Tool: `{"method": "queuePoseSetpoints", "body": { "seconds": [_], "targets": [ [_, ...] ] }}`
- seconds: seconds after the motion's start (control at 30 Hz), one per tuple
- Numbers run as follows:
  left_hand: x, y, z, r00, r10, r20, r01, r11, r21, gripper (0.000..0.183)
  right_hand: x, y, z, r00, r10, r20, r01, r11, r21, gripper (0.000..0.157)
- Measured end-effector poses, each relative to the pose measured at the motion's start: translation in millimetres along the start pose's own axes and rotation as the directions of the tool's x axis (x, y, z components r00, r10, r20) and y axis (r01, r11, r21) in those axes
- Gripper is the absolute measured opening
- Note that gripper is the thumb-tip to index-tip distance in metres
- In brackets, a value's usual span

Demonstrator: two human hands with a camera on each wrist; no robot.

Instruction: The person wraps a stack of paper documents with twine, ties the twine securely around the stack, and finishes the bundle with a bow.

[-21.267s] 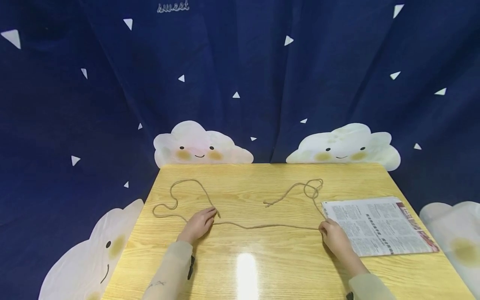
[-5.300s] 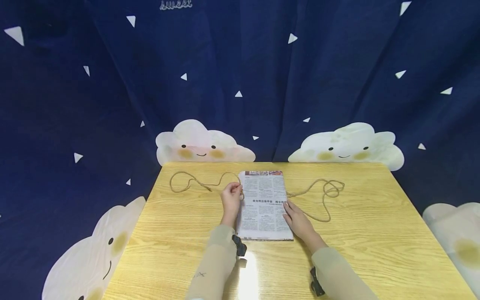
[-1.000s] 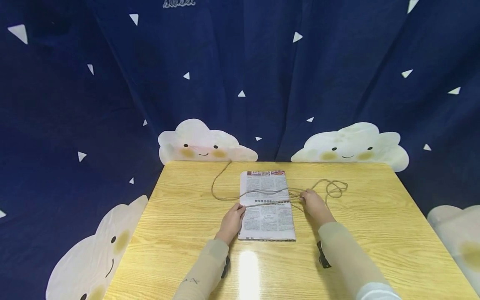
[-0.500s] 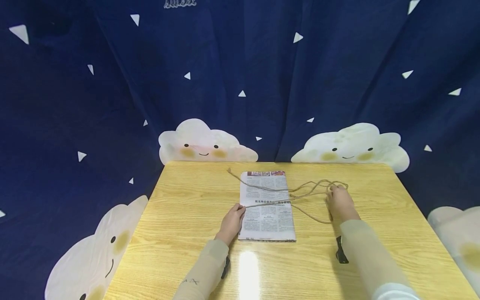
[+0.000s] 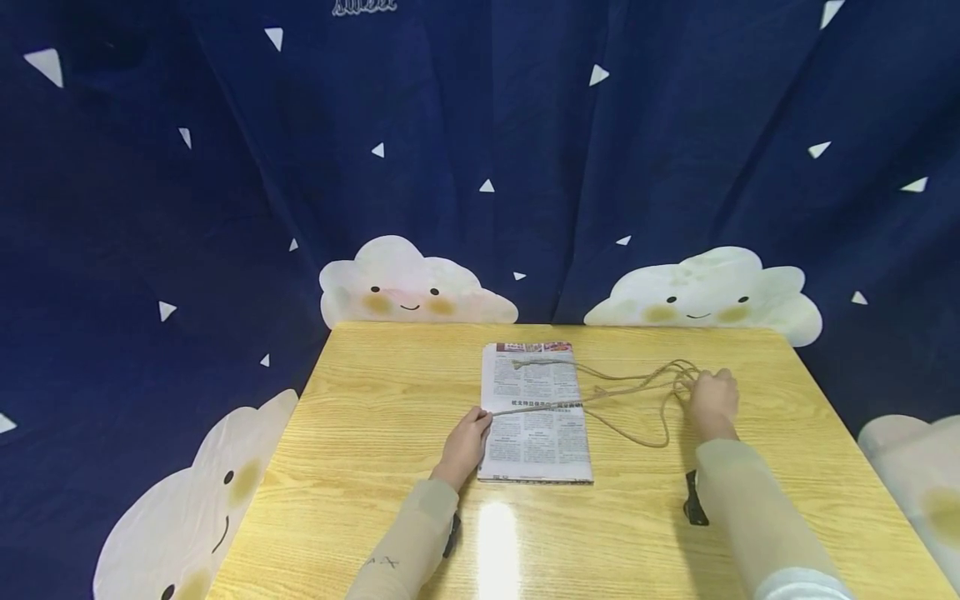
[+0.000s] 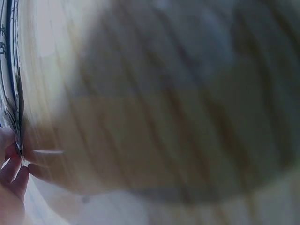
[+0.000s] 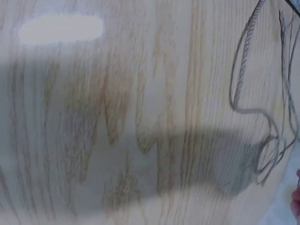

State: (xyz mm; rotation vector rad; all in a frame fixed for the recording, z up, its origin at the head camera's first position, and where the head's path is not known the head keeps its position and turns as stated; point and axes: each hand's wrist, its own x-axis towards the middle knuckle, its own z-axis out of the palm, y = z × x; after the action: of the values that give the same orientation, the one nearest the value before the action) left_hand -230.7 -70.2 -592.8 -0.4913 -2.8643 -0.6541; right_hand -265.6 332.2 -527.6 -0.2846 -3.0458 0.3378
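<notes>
A folded newspaper [image 5: 534, 450] lies upright in the middle of the table, over a thin brown rope [image 5: 626, 435]. At the newspaper's left edge my left hand [image 5: 462, 446] pinches the rope, which runs across the print toward the right. In the left wrist view, fingertips [image 6: 21, 180] meet right at the paper's edge [image 6: 18, 84]. Well to the right, my right hand [image 5: 715, 404] holds the rope near its loops, its fingers partly hidden. A loose, knotted rope end lies over the upper part of the newspaper. The right wrist view catches the rope [image 7: 243, 70] and the edge of the hand [image 7: 296, 201].
The wooden table [image 5: 375, 392] has its far edge against a dark blue curtain [image 5: 420, 108] printed with white triangles and smiling clouds. A bright reflection shines near the front. Each wrist wears a black device [image 5: 694, 500].
Over the last second my right hand moved right, drawing the rope and its loose end rightward over the newspaper. The left hand stayed put. Earlier, the newspaper lay at the right, off the rope's middle.
</notes>
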Motion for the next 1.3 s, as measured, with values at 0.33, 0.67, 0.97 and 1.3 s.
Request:
{"method": "queuePoseSetpoints", "body": {
  "seconds": [0.33,0.67,0.97,1.3],
  "targets": [
    [-0.1,-1.2,0.5,1.000,-0.001,0.000,0.001,1.000,-0.001,0.026,0,-31,17.2,0.973,-0.209,-0.093,0.222,0.963,0.150,0.024],
    [-1.0,-0.5,0.7,0.999,-0.030,0.022,0.030,0.999,-0.017,0.027,-5,-57,49.2,0.911,-0.366,0.192,0.304,0.907,0.291,0.030],
    [-0.2,-1.3,0.6,0.999,-0.028,0.020,0.029,0.999,-0.016,0.028,3,-71,50.6,0.917,-0.398,0.031,0.393,0.913,0.109,0.028],
    [0.6,-2.1,2.8,0.998,-0.040,0.048,0.040,0.999,-0.005,0.028,9,-79,55.8,0.892,-0.360,0.272,0.335,0.933,0.134,0.030]
  ]
}}
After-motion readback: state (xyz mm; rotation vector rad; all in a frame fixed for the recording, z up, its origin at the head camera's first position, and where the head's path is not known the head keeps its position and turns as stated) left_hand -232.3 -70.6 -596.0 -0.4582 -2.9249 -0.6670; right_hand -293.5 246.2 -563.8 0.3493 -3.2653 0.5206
